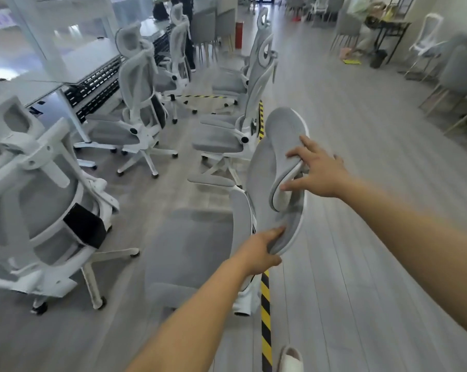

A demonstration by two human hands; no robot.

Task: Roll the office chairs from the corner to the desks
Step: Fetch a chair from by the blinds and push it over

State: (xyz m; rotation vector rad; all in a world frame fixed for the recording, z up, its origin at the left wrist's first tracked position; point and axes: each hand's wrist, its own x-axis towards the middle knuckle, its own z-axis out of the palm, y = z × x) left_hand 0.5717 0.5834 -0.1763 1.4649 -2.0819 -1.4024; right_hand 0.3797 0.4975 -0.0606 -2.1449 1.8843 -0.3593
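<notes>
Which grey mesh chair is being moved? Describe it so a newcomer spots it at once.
Follow the yellow-and-black striped floor tape up the grey plank floor; the nearest grey mesh office chair with white frame stands beside it. Alone among its neighbours, it is held: left hand grips the backrest edge, right hand the headrest.
</notes>
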